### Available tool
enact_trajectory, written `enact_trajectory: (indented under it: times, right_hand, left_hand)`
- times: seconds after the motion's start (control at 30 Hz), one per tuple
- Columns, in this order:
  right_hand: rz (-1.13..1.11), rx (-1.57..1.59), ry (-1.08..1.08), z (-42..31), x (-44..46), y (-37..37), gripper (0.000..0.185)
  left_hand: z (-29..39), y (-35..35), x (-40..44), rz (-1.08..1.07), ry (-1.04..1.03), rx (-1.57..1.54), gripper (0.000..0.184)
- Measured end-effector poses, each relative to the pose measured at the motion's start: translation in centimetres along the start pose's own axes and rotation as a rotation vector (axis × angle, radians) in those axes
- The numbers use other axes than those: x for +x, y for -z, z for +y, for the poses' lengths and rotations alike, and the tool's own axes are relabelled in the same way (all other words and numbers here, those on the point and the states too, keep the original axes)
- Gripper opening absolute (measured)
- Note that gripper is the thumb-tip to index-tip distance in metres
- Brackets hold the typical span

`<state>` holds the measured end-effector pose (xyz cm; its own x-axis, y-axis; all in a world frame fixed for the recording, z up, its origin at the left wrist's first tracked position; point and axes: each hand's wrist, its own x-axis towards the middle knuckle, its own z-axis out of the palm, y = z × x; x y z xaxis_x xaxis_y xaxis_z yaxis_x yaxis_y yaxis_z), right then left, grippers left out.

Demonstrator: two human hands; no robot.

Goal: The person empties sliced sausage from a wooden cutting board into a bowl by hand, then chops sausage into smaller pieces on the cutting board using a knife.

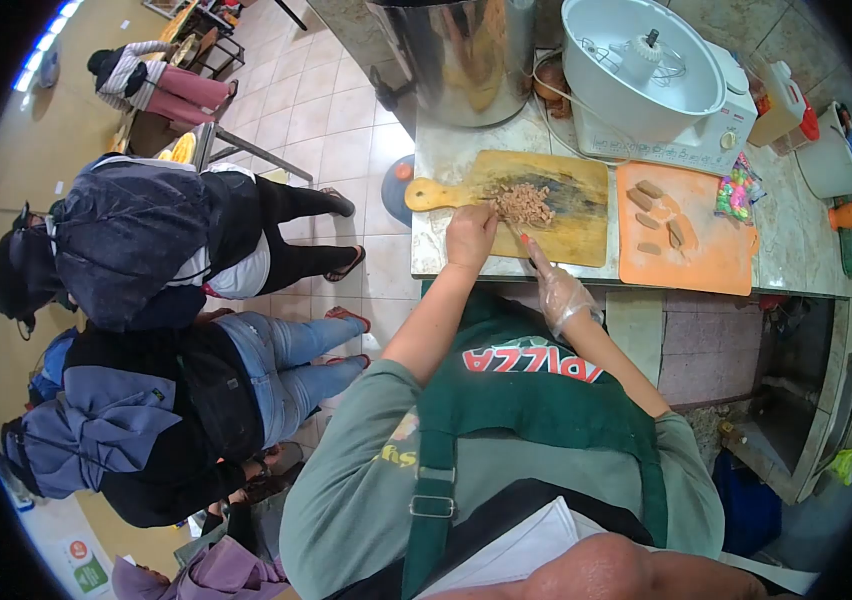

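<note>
On a wooden cutting board (578, 225) lies a small heap of finely chopped brown meat (526, 205). My left hand (471, 237) is bare and closed at the near left edge of the heap; what its fingers grip, if anything, is hidden. My right hand (561, 295), in a clear plastic glove, is closed around a knife, its index finger stretched forward toward the meat. The knife is mostly hidden, with a thin blade running toward my left hand. Right of the board, an orange cutting mat (696, 265) holds several brown sausage-like pieces (648, 220).
A large metal pot (471, 60) and a white mixer with a bowl (636, 110) stand behind the boards. A colourful packet (736, 192), bottles (778, 105) and a white bucket (831, 155) are at right. Several people stand on the tiled floor (341, 110) to the left.
</note>
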<state>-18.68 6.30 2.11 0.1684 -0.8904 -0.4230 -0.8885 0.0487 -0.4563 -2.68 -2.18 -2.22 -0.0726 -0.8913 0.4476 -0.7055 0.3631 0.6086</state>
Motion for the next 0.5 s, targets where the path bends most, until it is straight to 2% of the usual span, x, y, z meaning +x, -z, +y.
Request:
enact_trajectory:
  times: [0.13,0.2,0.23,0.33,0.4,0.5]
  right_hand:
    - [-0.007,-0.008,0.039,-1.3,0.8,1.3,0.07]
    - [-0.028,-0.035,0.033,-1.5,1.2,1.4,0.055]
    - [-0.028,-0.037,0.034,-1.4,1.4,1.3,0.055]
    - [-0.02,-0.035,0.056,-1.3,2.4,0.9,0.059]
    - [-0.075,-0.034,0.017,-1.4,3.3,0.6,0.076]
    - [-0.07,-0.023,0.024,-1.8,2.5,0.9,0.071]
  left_hand:
    - [0.0,-0.1,0.1,0.012,-0.019,-0.014,0.005]
    - [0.0,0.0,0.1,0.005,-0.018,-0.013,0.004]
    - [0.0,0.0,0.1,-0.005,-0.017,-0.013,0.003]
    - [0.1,-0.1,0.2,-0.004,-0.018,-0.014,0.005]
    - [-0.2,-0.1,0.0,0.001,-0.021,-0.02,0.005]
    - [-0.2,0.1,0.1,-0.01,-0.043,0.005,0.006]
